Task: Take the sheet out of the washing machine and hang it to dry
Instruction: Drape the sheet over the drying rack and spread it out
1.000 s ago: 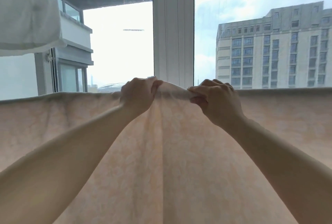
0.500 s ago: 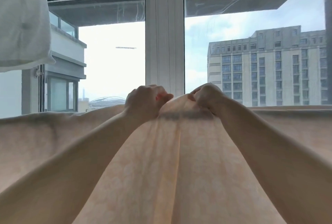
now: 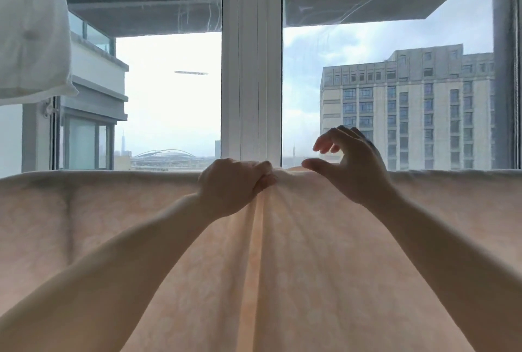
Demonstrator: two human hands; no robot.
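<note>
Sheet (image 3: 282, 281) is draped over a horizontal support across the full width, in front of the window (image 3: 169, 97); the rod or line itself is hidden under the fabric, can't tell which. Top fold runs level left to right, w/ a small hump in the middle.

Left hand (image 3: 231, 185): fingers curled, pinching a gather of fabric at the top fold, creases fan down from that pinch. Right hand (image 3: 350, 165): just beside it, fingers apart and relaxed, holding nothing, thumb tip at or near the hump, contact unclear.

Handling, judgement only: thin, light lets through, soft, zero stiffness, so it follows whatever pulls it. Prob damp, so heavier than it looks and clingy; bunches stay bunched. Take hold at the top fold, pinch w/ both hands close together, then slide apart along the fold to flatten the gather.

White item (image 3: 28, 26) hangs top left, well apart from the hands.

Task looks near done; centre bunch not yet smoothed.
</note>
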